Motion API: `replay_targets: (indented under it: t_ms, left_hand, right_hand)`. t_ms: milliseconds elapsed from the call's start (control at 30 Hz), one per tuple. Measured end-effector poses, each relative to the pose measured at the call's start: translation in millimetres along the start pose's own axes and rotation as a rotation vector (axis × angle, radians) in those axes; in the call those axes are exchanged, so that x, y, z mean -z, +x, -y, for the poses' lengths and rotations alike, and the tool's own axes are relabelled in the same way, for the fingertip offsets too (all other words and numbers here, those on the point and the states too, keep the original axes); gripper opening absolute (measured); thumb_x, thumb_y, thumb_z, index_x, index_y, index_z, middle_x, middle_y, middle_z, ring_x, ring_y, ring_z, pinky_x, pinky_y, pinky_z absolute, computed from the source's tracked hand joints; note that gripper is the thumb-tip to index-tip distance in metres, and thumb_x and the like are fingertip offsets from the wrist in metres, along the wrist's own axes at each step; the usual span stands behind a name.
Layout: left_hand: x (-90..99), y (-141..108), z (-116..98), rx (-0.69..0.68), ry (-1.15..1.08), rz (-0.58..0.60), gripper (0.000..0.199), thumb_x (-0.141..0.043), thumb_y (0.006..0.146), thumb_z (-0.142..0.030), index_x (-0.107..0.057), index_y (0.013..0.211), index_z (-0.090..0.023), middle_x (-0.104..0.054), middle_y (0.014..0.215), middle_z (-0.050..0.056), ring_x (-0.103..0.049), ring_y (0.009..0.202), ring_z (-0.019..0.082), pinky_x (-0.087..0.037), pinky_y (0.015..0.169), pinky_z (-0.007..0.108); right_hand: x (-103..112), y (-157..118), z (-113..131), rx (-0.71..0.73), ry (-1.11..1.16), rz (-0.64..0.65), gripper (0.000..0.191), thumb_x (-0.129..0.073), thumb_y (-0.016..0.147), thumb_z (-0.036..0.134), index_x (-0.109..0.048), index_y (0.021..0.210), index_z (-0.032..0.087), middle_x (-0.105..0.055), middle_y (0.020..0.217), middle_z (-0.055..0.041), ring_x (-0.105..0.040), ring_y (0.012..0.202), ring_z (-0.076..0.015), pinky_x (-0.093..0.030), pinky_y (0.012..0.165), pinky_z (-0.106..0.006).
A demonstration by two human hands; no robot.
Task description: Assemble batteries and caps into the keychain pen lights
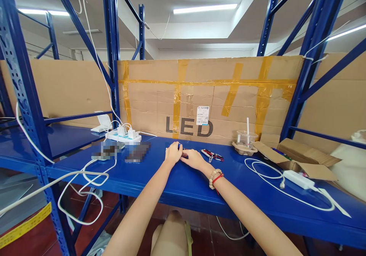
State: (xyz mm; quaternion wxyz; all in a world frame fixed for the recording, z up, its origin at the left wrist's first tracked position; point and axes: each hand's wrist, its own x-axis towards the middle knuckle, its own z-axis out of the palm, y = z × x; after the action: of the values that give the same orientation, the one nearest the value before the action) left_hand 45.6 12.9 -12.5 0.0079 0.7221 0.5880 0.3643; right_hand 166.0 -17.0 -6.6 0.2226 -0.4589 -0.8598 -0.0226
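Note:
My left hand and my right hand are close together over the middle of the blue shelf top. Both have their fingers bent inward and closed around something small. A bit of blue and a dark reddish part show between the fingers, too little to name. A beaded bracelet and a red cord circle my right wrist. Just right of my right hand lies a small pile of red, black and silver pens or slim tools, touched by neither hand.
A white power strip with plugs and cables stands at the back left, near blurred flat items. To the right are a plastic cup in a carton holder, an open cardboard box and a white adapter with looped cable. Blue posts flank the shelf.

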Motion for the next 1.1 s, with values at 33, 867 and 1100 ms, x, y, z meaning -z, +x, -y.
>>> replay_targets:
  t_ms: [33,867,1100]
  left_hand:
    - [0.1,-0.2,-0.4,-0.001,-0.001,0.001,0.023,-0.033,0.086,-0.03,-0.05,0.074,-0.019,-0.061,0.086,0.003,-0.056,0.084,0.016,-0.04,0.07,0.026]
    - [1.9,1.7,3.5,0.184,0.04,-0.068,0.025,-0.035,0.081,-0.029,-0.056,0.072,-0.017,-0.06,0.088,0.006,-0.057,0.085,0.02,-0.04,0.067,0.029]
    - [4.5,3.4,5.1,0.263,0.033,-0.104,0.028,-0.033,0.08,-0.028,-0.057,0.073,-0.017,-0.061,0.092,0.009,-0.056,0.089,0.022,-0.041,0.069,0.031]
  right_hand:
    - [0.1,0.1,-0.5,-0.004,-0.003,0.003,0.017,-0.047,0.081,0.026,-0.063,0.084,0.021,-0.066,0.085,-0.0036,-0.061,0.079,-0.0194,-0.04,0.065,-0.025]
    - [-1.1,-2.6,-6.0,0.069,-0.025,-0.006,0.019,-0.05,0.081,0.024,-0.06,0.097,0.023,-0.061,0.098,-0.0028,-0.059,0.085,-0.0161,-0.042,0.07,-0.024]
    - [-2.5,-3.6,-7.0,0.115,0.011,0.013,0.028,-0.046,0.083,0.024,-0.057,0.109,0.021,-0.06,0.104,-0.0057,-0.056,0.094,-0.0189,-0.042,0.082,-0.03]
